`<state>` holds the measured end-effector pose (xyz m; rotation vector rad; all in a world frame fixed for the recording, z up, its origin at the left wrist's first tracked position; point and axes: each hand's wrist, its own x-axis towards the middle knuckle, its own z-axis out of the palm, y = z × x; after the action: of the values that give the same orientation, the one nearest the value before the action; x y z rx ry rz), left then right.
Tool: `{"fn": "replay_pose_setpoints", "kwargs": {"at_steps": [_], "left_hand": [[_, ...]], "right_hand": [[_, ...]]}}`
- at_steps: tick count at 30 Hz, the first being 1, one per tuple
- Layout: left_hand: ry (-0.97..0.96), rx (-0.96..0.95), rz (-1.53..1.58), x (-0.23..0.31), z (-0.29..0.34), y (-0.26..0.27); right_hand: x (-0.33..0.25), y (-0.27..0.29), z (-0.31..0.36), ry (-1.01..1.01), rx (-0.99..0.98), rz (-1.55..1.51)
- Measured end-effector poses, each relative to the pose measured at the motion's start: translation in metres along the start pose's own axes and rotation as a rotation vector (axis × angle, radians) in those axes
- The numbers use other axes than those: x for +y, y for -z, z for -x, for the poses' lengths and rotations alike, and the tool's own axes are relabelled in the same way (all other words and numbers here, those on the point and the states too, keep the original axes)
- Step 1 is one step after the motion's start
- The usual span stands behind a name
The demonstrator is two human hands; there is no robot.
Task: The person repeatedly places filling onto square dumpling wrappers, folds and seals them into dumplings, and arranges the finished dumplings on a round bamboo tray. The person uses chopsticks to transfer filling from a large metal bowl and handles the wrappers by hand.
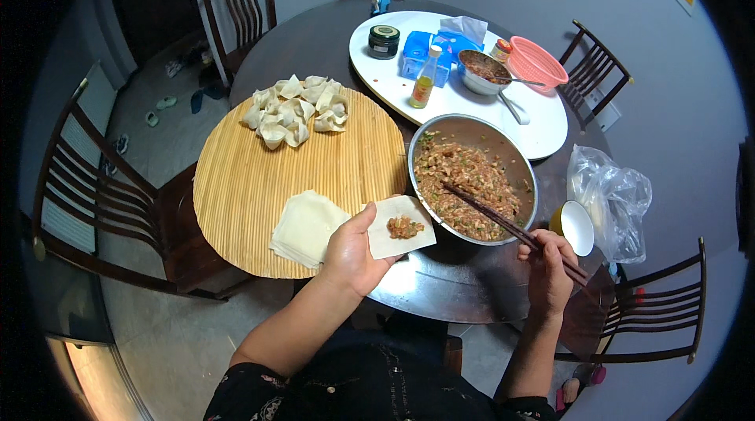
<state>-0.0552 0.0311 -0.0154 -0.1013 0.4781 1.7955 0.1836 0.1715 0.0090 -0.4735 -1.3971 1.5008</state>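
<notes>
My left hand [358, 252] holds a square wonton wrapper [385, 241] flat, its thumb along one edge. A small heap of meat filling [404, 227] lies on that wrapper. My right hand [549, 271] is closed round a pair of dark chopsticks [503, 221], their tips in the minced filling [472, 177] of a large metal bowl [525, 161]. Beside my left hand, a stack of wrappers [308, 224] rests on a round slatted mat [236, 201]. Folded wontons [295, 112] sit grouped at the mat's far side.
A white turntable [543, 126] at the back carries an oil bottle [425, 79], a dark jar [384, 42], a blue tissue pack [440, 51], a smaller bowl [481, 79] and a pink basket [537, 63]. At right are a yellow-and-white bowl [576, 228] and plastic bag [609, 193]. Chairs surround the table.
</notes>
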Motion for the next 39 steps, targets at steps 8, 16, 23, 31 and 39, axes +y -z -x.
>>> {"fn": "replay_pose_setpoints", "kwargs": {"at_steps": [8,16,23,31,39], "left_hand": [[0.019,-0.118,0.040,0.000,0.018,-0.002],[0.104,-0.136,-0.011,-0.007,0.030,-0.004],[0.055,-0.126,0.023,-0.007,0.035,-0.007],[0.015,-0.112,0.021,-0.009,0.028,0.006],[0.101,-0.082,-0.054,-0.021,0.034,0.008]], "right_hand": [[-0.021,-0.005,0.017,0.052,-0.252,-0.119],[-0.011,-0.012,0.020,-0.077,-0.305,-0.093],[-0.004,-0.012,0.028,-0.119,-0.216,-0.250],[-0.031,-0.001,0.006,-0.064,0.107,0.003],[-0.030,0.032,-0.025,0.077,-0.237,0.674]]}}
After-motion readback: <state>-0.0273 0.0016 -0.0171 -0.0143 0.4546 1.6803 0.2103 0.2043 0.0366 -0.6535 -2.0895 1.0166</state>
